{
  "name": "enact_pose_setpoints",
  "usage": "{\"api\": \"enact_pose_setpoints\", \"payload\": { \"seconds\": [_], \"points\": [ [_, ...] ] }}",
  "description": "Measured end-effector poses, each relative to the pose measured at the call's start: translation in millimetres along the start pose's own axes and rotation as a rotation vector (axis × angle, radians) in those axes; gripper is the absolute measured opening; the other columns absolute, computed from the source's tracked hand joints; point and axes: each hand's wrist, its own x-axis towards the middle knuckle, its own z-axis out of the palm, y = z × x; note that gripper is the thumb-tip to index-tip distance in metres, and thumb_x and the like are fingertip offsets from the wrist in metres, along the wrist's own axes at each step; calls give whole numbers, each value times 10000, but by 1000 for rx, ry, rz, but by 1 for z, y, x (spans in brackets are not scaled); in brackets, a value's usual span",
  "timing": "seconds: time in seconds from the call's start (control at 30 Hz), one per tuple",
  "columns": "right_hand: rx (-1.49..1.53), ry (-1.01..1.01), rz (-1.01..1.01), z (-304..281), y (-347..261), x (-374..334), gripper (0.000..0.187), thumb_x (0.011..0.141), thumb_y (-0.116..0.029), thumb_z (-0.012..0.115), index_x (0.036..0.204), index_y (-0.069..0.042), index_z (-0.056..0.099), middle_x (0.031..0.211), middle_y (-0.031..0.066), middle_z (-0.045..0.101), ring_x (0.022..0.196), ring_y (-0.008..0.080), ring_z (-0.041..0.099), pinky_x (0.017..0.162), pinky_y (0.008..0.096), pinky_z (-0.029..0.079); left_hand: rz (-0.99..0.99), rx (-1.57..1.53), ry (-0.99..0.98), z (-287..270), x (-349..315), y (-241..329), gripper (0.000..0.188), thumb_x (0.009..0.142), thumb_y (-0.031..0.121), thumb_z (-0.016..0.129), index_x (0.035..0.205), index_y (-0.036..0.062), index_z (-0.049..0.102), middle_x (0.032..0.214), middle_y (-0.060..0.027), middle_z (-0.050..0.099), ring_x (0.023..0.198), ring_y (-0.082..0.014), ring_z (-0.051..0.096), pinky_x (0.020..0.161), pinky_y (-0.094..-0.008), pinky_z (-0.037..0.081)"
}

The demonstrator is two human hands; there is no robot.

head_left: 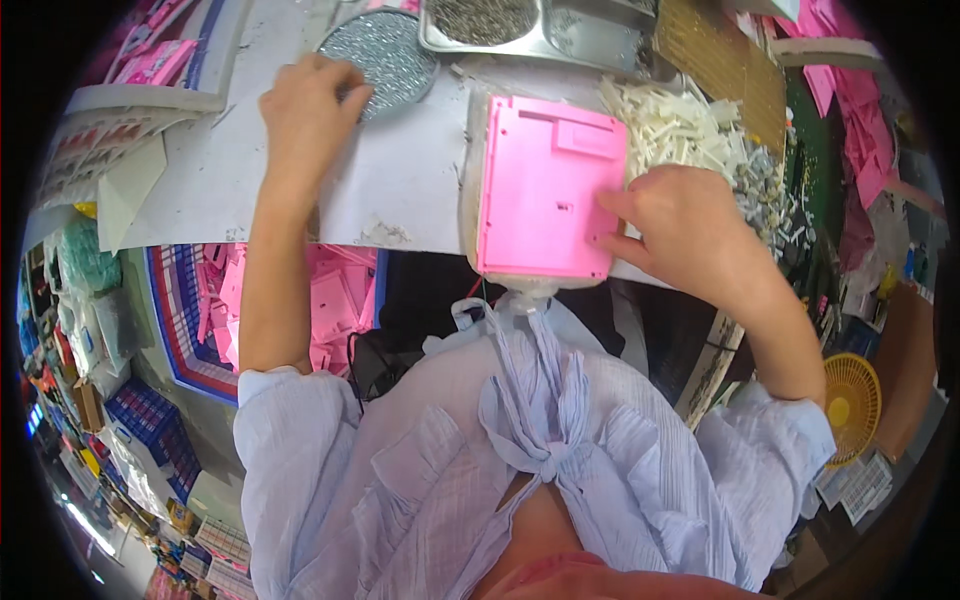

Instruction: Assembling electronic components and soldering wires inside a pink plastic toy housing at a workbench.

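Note:
A pink plastic panel [530,215] with a raised rectangular section lies in front of me on a holder with a pale rim. My right hand [690,225] is over its right edge; thumb and forefinger are apart, their tips on the panel's face, and the other fingers curl under. At the far left, my left hand [315,95] is at the left rim of a round dish of small silvery metal pieces [385,60]. Its fingers are curled toward the thumb; whatever they hold is hidden.
A metal tray [575,40] holding dark small parts stands at the back. White plastic pieces [665,125] lie heaped right of the panel, with small grey parts [770,195] beyond. A blue crate [165,300] of pink parts sits below the table at left; a yellow basket [850,410] is at right.

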Motion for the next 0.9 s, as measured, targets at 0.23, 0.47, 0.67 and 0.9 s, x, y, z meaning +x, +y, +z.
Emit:
{"api": "enact_pose_setpoints", "payload": {
  "seconds": [0.23, 0.47, 0.67, 0.9],
  "points": [
    [-109, 653, -273, -5, 2, 188, 222, 864, -148, 631, 993, -7, 743, 1105, 135, 678, 1080, 285, 584, 818, 429, 522, -10, -194, 43, 12, 17, 6, 104, 868, 195, 700, 889, 99, 736, 894, -40, 704, 873, -265, 638, 795, -414, 465],
    [-146, 637, -294, 5, 2, 237, 172, 825, -153, 626, 839, -40, 755, 1009, 117, 689, 1067, 322, 568, 895, 448, 486, -24, -316, 57, 8, 9, 7, 88, 878, 158, 661, 900, 84, 704, 872, -69, 686, 861, -293, 630, 793, -457, 434],
    [812, 277, -71, -49, 34, 147, 113, 818, -139, 678, 773, -37, 697, 875, 75, 687, 920, 265, 611, 815, 358, 515, 201, -599, -106, -19, -13, 74, 46, 869, 98, 692, 898, 62, 693, 849, -67, 672, 843, -285, 634, 792, -416, 429],
    [1021, 465, 164, 13, 69, 55, 85, 872, -43, 730, 917, 29, 726, 843, 13, 696, 833, 75, 643, 774, 256, 559, 518, -282, -115, -17, -1, 92, 125, 820, 110, 736, 941, 103, 708, 873, -16, 650, 853, -222, 611, 826, -407, 415]
  ]
}}
